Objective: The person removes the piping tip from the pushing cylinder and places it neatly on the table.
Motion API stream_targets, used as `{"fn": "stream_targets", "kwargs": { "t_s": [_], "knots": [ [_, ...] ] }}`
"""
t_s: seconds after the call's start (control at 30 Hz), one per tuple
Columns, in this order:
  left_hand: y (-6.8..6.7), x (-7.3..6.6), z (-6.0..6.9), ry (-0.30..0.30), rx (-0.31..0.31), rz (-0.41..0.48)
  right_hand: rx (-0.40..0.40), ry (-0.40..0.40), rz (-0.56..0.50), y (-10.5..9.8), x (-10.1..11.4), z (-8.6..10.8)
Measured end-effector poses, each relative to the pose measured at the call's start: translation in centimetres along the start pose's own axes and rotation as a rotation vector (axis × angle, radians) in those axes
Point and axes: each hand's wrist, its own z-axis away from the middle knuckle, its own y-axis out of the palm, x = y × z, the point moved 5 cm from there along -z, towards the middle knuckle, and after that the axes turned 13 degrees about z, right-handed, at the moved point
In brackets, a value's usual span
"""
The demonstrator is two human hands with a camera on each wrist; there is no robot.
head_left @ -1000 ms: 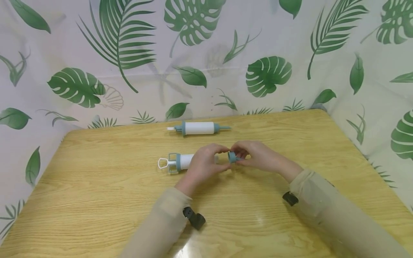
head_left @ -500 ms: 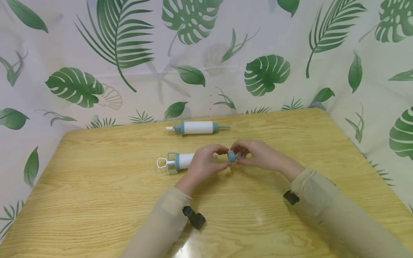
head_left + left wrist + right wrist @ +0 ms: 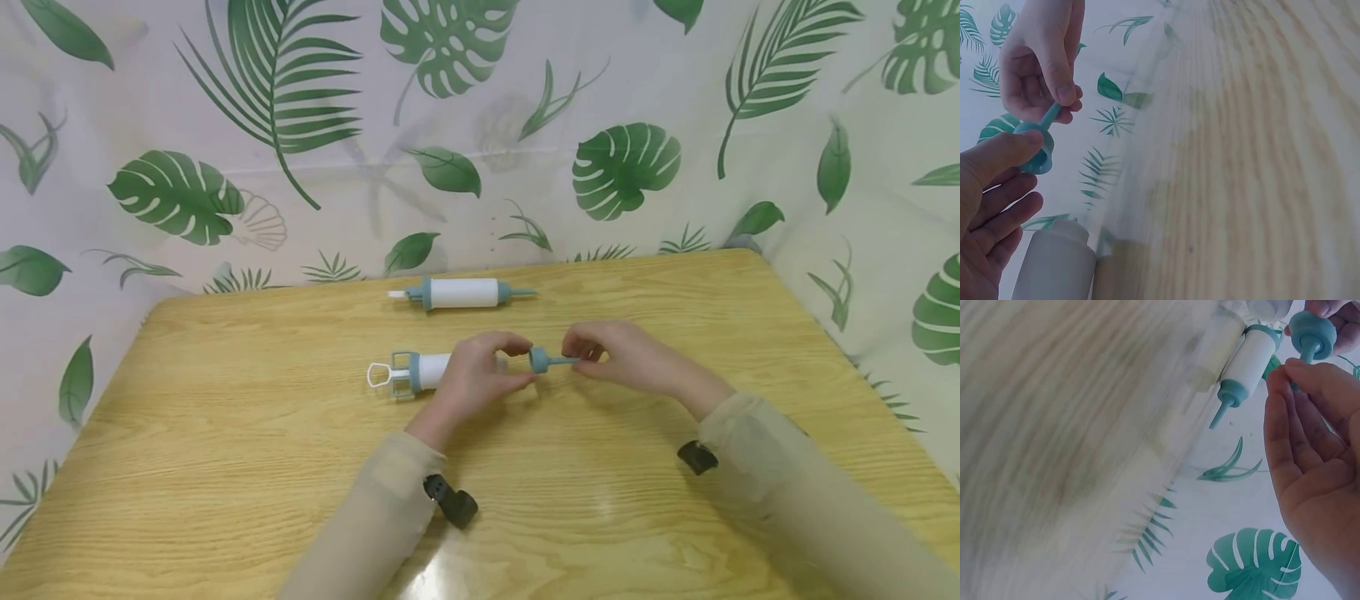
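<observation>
A blue-green nozzle cap (image 3: pixel 538 361) with a wide threaded-looking collar and thin spout is held between the hands above the table. My left hand (image 3: pixel 476 371) pinches its collar between thumb and fingers; the left wrist view shows the cap (image 3: pixel 1038 156) tilted, collar opening visible. My right hand (image 3: pixel 622 357) pinches the spout near its tip, fingertips together in the right wrist view beside the cap (image 3: pixel 1313 334). Behind the left hand lies a white syringe-like tube (image 3: pixel 433 372) with a white loop-handled plunger and blue-green frame. Its front end is partly covered by that hand.
A second syringe-like tube (image 3: pixel 463 293), fitted with a blue-green nozzle, lies farther back near the table's rear edge. The wooden table (image 3: pixel 225 433) meets a leaf-print cloth (image 3: pixel 337 167) behind. Dark straps (image 3: pixel 452 502) hang at both wrists.
My right hand has slid rightward along the spout, from near the collar to the tip, so more of the spout shows. The left hand and both tubes have stayed in place.
</observation>
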Motion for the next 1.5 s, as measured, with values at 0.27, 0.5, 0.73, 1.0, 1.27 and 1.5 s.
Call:
{"fn": "stream_targets", "kwargs": {
  "t_s": [0.27,0.5,0.73,1.0,1.27,1.5],
  "knots": [
    [0.2,0.0,0.0,-0.007,0.005,0.024,-0.011,0.027,-0.007,-0.2,-0.5,0.4],
    [0.4,-0.1,0.1,0.002,0.011,0.043,-0.019,0.028,-0.032,0.0,-0.3,0.5],
    [0.5,0.0,0.1,-0.039,0.022,0.059,-0.015,0.025,-0.036,0.2,0.2,0.1],
    [0.5,0.0,0.1,-0.046,0.032,0.045,-0.002,0.036,-0.036,0.3,0.5,0.0],
    [0.5,-0.3,0.1,-0.056,0.032,0.039,-0.007,0.042,-0.028,0.2,0.8,-0.1],
    [0.5,-0.2,-0.1,-0.044,0.033,0.031,0.001,0.039,-0.053,0.2,0.8,0.0]
  ]
}}
